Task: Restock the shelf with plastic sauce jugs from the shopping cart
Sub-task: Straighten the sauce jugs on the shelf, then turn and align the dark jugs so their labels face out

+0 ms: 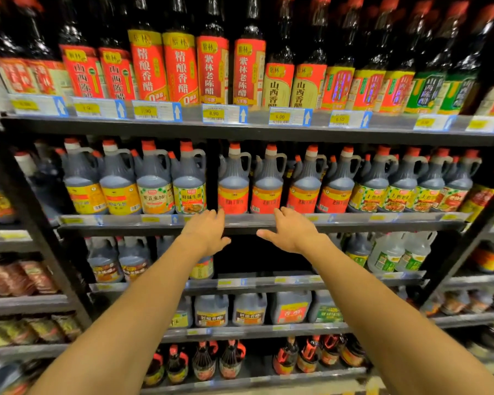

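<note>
At the front edge of the middle shelf (240, 220), both arms reached forward, empty. The left hand (206, 233) was spread with fingers relaxed, its fingertips at the shelf's price rail below a red-labelled sauce jug (234, 181). The right hand (290, 233) was likewise spread, thumb pointing inward, its fingertips at the rail beneath the neighbouring red-labelled jug (268, 182). The jugs stood upright in a row along that shelf, handles to the right, red caps on. Tall vinegar bottles (180, 67) lined the shelf above.
</note>
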A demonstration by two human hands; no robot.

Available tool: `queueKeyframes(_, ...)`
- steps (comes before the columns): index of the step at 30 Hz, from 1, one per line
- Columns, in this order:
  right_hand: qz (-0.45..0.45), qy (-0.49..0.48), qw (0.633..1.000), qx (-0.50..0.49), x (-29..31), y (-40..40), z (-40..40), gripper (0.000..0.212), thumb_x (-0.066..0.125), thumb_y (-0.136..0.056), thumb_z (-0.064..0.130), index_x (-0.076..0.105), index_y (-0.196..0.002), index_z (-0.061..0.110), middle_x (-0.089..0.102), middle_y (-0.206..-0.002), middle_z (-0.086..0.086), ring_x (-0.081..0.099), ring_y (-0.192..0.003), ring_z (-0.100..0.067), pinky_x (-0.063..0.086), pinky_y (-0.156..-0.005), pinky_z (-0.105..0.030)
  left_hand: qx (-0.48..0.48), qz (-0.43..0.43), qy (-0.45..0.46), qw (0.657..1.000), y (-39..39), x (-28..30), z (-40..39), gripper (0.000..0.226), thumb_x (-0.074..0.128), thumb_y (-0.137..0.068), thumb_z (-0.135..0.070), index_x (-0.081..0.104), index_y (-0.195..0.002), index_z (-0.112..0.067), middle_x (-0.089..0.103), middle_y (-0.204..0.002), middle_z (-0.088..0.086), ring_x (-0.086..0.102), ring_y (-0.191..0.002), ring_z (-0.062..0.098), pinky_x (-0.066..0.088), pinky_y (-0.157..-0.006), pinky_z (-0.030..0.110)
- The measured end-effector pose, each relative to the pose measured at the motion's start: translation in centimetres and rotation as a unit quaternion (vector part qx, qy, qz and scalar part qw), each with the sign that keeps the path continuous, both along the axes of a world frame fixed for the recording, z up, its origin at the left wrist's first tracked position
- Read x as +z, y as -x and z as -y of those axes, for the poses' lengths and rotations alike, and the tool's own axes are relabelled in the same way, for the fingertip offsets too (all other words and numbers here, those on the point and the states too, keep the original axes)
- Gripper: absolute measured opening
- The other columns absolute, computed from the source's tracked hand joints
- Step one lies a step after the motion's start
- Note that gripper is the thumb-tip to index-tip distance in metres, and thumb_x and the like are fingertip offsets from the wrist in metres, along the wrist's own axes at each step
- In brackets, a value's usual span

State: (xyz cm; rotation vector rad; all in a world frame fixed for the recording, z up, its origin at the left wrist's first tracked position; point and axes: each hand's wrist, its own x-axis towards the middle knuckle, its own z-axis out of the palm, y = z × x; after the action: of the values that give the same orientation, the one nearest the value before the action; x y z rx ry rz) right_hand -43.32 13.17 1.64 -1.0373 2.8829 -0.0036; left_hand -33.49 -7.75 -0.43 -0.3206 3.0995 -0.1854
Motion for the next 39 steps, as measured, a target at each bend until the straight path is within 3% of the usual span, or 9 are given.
queueKeyframes(3, -0.02, -0.03, 0.999, 0.028, -0.2, -2.5, -0.6, 0.095, 0.034, -0.097, 0.073, 0.018, -0.16, 0.004, 0.022, -0.166, -0.019, 0.021, -0.153, -0.035, 0.023, -0.123, -0.048, -0.003, 0.016, 0.047, 0.999, -3.0, 0.3, -0.6, 0.084, 0.044, -0.102, -0.058, 0.016, -0.16, -0.005, 0.029, -0.163, 0.016, 0.027, -0.149, 0.034, 0.027, -0.12, 0.046)
queueKeyframes(7, -0.029, -0.034, 0.997, 0.061, -0.6, -5.7, -1.9, 0.095, 0.031, -0.097, 0.074, 0.018, -0.161, 0.005, 0.019, -0.167, -0.019, 0.017, -0.154, -0.035, 0.02, -0.124, -0.051, 0.034, 0.026, 0.027, 0.999, -8.3, 0.3, -1.3, 0.084, 0.033, -0.103, -0.062, 0.01, -0.162, -0.008, 0.013, -0.169, 0.013, 0.01, -0.156, 0.031, 0.013, -0.125, 0.05)
queueKeyframes(11, -0.014, -0.045, 0.995, 0.092, -1.4, -9.2, -2.0, 0.097, 0.029, -0.096, 0.076, 0.012, -0.162, 0.007, 0.009, -0.17, -0.017, 0.006, -0.157, -0.033, 0.011, -0.127, -0.049, 0.086, 0.031, 0.008, 0.996, -14.2, 0.0, -1.5, 0.084, 0.026, -0.102, -0.066, 0.007, -0.163, -0.012, 0.007, -0.171, 0.008, 0.002, -0.157, 0.028, 0.009, -0.126, 0.05)
queueKeyframes(15, -0.019, -0.056, 0.989, 0.136, -1.9, -12.7, 0.6, 0.093, 0.028, -0.098, 0.074, 0.013, -0.163, 0.01, 0.01, -0.17, -0.015, 0.007, -0.157, -0.032, 0.011, -0.127, -0.048, 0.142, 0.032, -0.001, 0.989, -21.6, -0.5, -0.6, 0.083, 0.026, -0.102, -0.067, 0.007, -0.163, -0.014, 0.005, -0.171, 0.007, 0.0, -0.157, 0.027, 0.007, -0.126, 0.05)
queueKeyframes(23, -0.018, -0.046, 0.966, 0.254, -2.3, -22.7, 11.4, 0.097, 0.025, -0.095, 0.079, 0.017, -0.162, 0.01, 0.012, -0.17, -0.016, 0.01, -0.156, -0.034, 0.013, -0.126, -0.05, 0.257, 0.015, 0.007, 0.966, -36.5, 0.2, 4.6, 0.083, 0.026, -0.102, -0.067, 0.007, -0.163, -0.015, 0.009, -0.171, 0.007, 0.006, -0.157, 0.028, 0.013, -0.126, 0.049)
queueKeyframes(29, -0.016, -0.028, 0.943, 0.331, -2.2, -31.2, 21.4, 0.095, 0.026, -0.094, 0.079, 0.021, -0.161, 0.012, 0.021, -0.167, -0.014, 0.024, -0.152, -0.035, 0.026, -0.122, -0.05, 0.328, -0.009, -0.01, 0.945, -45.4, 0.1, 11.2, 0.082, 0.031, -0.102, -0.066, 0.011, -0.163, -0.016, 0.012, -0.17, 0.007, 0.009, -0.156, 0.028, 0.012, -0.126, 0.049)
queueKeyframes(34, -0.006, -0.019, 0.939, 0.343, -3.0, -37.4, 30.2, 0.099, 0.02, -0.092, 0.081, 0.019, -0.162, 0.011, 0.016, -0.17, -0.012, 0.017, -0.156, -0.031, 0.021, -0.125, -0.046, 0.33, 0.007, -0.012, 0.944, -51.7, -0.4, 17.7, 0.08, 0.033, -0.103, -0.063, 0.008, -0.163, -0.017, 0.005, -0.171, 0.005, 0.004, -0.157, 0.025, 0.011, -0.126, 0.05)
queueKeyframes(37, 0.003, -0.007, 0.937, 0.35, -3.8, -40.0, 34.4, 0.11, 0.012, -0.083, 0.088, 0.031, -0.157, 0.009, 0.019, -0.168, -0.013, 0.018, -0.155, -0.031, 0.021, -0.124, -0.048, 0.32, 0.035, -0.02, 0.947, -54.1, -0.6, 21.2, 0.082, 0.033, -0.103, -0.063, 0.003, -0.164, -0.015, 0.001, -0.171, 0.004, 0.0, -0.158, 0.025, 0.01, -0.127, 0.05)
queueKeyframes(39, 0.016, 0.003, 0.939, 0.343, -4.3, -40.9, 36.9, 0.11, 0.013, -0.082, 0.089, 0.031, -0.158, 0.01, 0.02, -0.168, -0.013, 0.017, -0.155, -0.03, 0.02, -0.124, -0.047, 0.318, 0.039, -0.026, 0.947, -55.0, -0.8, 23.7, 0.083, 0.033, -0.103, -0.063, 0.001, -0.163, -0.015, 0.001, -0.171, 0.005, -0.001, -0.158, 0.025, 0.01, -0.127, 0.05)
